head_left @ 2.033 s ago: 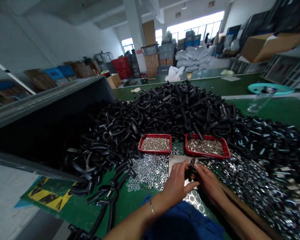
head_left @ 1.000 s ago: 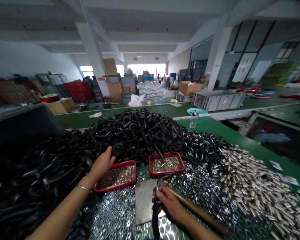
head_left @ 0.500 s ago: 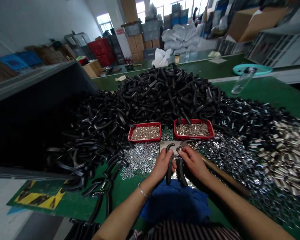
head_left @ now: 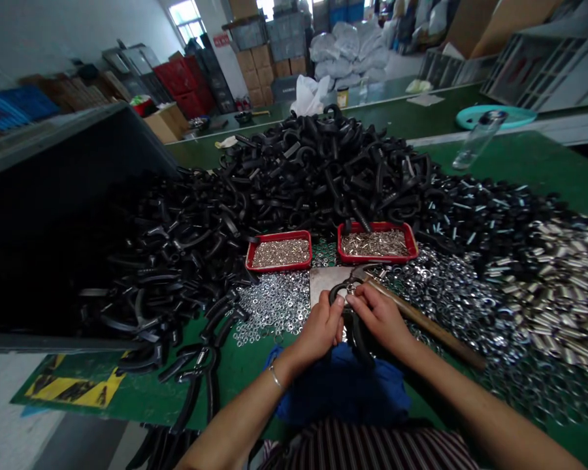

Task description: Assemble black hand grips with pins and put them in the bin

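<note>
My left hand (head_left: 318, 329) and my right hand (head_left: 379, 316) meet over a small grey metal plate (head_left: 323, 282), fingers closed on curved black handle parts (head_left: 355, 336) held between them. The fingertips pinch at the top of the parts, near a small metal piece I cannot make out. A hammer with a wooden handle (head_left: 421, 320) lies just right of my right hand, its head by the plate. Two red trays (head_left: 279, 251) (head_left: 377, 240) of small metal pieces sit just beyond the plate.
A big heap of black curved parts (head_left: 298, 176) fills the green table behind and to the left. Silver washers (head_left: 274, 303) and metal sleeves (head_left: 543, 287) spread right. A dark bin (head_left: 53, 215) stands left. A clear bottle (head_left: 477, 140) and teal lid sit far right. Blue cloth (head_left: 343, 385) covers my lap.
A second ago my left hand reached into the black heap while the right held a part. Both hands have since come together at the plate, and they now sit slightly higher on the parts.
</note>
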Tool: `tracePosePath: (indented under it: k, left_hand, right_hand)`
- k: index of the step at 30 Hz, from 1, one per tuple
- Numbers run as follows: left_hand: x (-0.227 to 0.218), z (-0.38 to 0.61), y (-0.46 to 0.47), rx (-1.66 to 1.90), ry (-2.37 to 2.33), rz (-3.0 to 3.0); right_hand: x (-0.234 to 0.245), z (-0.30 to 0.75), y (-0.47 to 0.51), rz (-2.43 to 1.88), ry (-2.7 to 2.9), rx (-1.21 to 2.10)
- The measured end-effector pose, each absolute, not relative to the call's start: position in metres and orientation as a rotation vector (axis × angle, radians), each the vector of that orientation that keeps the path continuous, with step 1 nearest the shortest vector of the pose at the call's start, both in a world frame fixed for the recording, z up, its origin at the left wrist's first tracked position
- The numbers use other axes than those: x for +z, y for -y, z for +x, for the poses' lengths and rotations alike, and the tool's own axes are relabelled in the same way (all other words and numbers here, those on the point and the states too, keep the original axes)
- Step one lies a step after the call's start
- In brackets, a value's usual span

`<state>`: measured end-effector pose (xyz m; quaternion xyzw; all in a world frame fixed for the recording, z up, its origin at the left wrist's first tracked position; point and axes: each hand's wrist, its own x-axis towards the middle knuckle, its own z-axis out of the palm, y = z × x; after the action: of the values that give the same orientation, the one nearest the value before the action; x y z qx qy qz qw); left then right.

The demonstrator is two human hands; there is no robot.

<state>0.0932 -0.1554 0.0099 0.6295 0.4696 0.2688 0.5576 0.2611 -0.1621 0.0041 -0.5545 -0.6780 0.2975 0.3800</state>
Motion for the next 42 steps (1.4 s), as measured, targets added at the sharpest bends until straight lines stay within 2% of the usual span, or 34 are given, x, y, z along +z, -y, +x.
tracePosePath:
  k: [9,15,22,24,28,33,37,42]
  left_hand:
    - [0.015,0.082,0.156,0.674,-1.244,1.703]
    - [0.027,0.061,0.160,0.378,-1.101,2.051]
    - [0.030,0.053,0.162,0.286,-0.967,2.094]
    - [0.023,0.053,0.148,0.317,-0.987,2.077]
    - [0.004,0.056,0.111,0.367,-1.192,2.025]
    - [-0.013,0.073,0.078,0.356,-1.357,2.105]
    - [-0.015,0.092,0.066,0.391,-1.193,2.271]
    - [0.015,0.118,0.059,-0.022,-1.357,2.555]
  right_hand:
    - [0.012,0.265,0.167,-1.428,1.729,0.865]
    - [0.023,0.264,0.175,-1.170,1.777,1.321]
    - [0.017,0.255,0.188,-1.270,1.710,1.608]
    - [0.013,0.258,0.172,-1.337,1.774,1.496]
    - [0.012,0.289,0.120,-1.440,1.944,0.849]
    - [0.013,0.341,0.058,-1.627,1.970,0.320]
    - [0.019,0.345,0.027,-1.780,2.162,0.192]
    - [0.027,0.334,0.016,-2.007,2.188,0.197]
